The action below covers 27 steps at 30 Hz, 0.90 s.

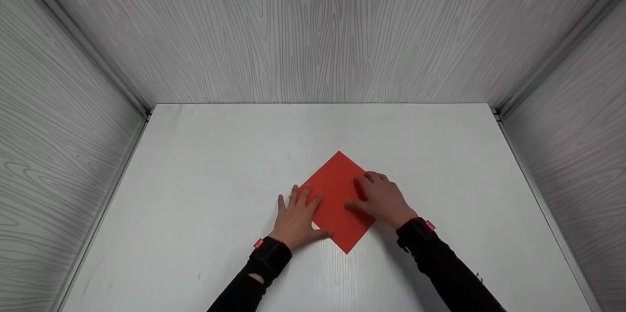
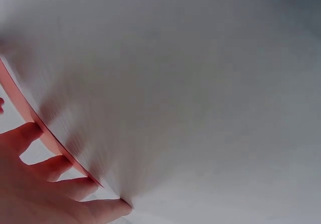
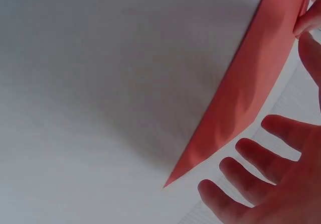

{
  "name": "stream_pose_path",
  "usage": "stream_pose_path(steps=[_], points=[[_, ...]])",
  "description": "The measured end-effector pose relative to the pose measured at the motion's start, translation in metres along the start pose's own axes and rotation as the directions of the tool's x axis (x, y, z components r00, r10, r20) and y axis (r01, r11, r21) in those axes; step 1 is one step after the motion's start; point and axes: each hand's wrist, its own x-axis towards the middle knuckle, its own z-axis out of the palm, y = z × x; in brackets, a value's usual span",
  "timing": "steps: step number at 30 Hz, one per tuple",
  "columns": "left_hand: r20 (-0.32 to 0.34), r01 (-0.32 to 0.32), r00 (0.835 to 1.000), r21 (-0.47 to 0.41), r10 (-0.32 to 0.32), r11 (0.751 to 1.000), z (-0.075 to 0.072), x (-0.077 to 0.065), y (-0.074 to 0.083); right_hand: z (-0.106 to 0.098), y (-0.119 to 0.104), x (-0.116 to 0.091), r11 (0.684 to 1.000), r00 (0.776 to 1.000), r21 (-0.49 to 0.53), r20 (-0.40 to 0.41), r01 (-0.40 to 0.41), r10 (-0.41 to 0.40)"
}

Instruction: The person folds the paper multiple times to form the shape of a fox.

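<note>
In the head view the left hand (image 1: 297, 221) lies across the left corner of a red paper square (image 1: 337, 185), palm down, its fingers spread apart with the little finger off the sheet and the thumb stretched to the lower left edge. The right hand (image 1: 386, 199) arches over the sheet's right corner, fingers bent, thumb apart from them and pointing inward above the paper. The square sits as a diamond on the white tabletop (image 1: 220, 155), between the hands, plain and evenly coloured, with crisp straight edges. Black wrist straps (image 1: 270, 256) with small red tags (image 1: 258, 242) meet black sleeves (image 1: 237, 290) nearer the person than the sheet; beyond it stands a grey wood-grain panel (image 1: 313, 33), its pattern in wavy lines. In the left wrist view the left fingers are parted, three tips at the paper's edge and the little finger past its corner on the smooth tabletop. In the right wrist view the sheet narrows to a sharp point, soft finger shadows across it; the right fingers are apart beside it, clamped on nothing, and whether they touch the paper I cannot tell.
</note>
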Motion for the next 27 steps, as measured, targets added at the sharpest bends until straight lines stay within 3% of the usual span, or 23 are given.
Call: stream_pose_path(steps=[12,21,27], points=[[-0.008,0.012,1.0,-0.01,-0.013,1.0,-0.003,-0.001,0.002,-0.004,-0.011,0.055,0.994,0.994,0.026,0.018,-0.104,0.104],[-0.037,-0.005,0.999,-0.001,0.005,1.0,0.0,0.0,0.002,0.004,-0.011,0.07,0.982,0.987,-0.107,0.007,-0.158,0.16],[-0.04,-0.004,0.999,-0.008,0.004,1.0,0.001,0.0,0.0,0.013,-0.013,0.073,0.974,0.989,-0.173,-0.009,-0.147,0.148]])
